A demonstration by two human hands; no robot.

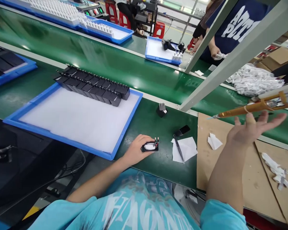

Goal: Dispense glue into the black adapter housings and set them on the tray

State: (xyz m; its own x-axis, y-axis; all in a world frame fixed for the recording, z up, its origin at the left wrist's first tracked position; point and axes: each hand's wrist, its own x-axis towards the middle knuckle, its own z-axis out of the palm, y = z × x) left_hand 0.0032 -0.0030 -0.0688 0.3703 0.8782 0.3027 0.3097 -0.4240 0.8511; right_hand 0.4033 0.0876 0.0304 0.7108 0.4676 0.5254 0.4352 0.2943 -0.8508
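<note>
My left hand (pixel 137 148) is closed round a small black charger shell (pixel 150 146) with a white inside and two upright pins, resting on the green mat. My right hand (pixel 252 127) is raised palm up with fingers spread, just under an orange glue-dispenser pen (pixel 252 107) that hangs from the right; the hand holds nothing. Between the hands lie tweezers (pixel 179 149) on a white wipe (pixel 186 148), a flat black cover piece (pixel 182 130) and a loose black plug part (pixel 161 110).
A blue tray (pixel 69 142) with white foam holds two rows of black chargers (pixel 92 84) at its far edge. Brown cardboard (pixel 230 166) with paper scraps lies on the right. A slanted metal post (pixel 225 60) crosses above. Another person (pixel 220 35) stands beyond the conveyor.
</note>
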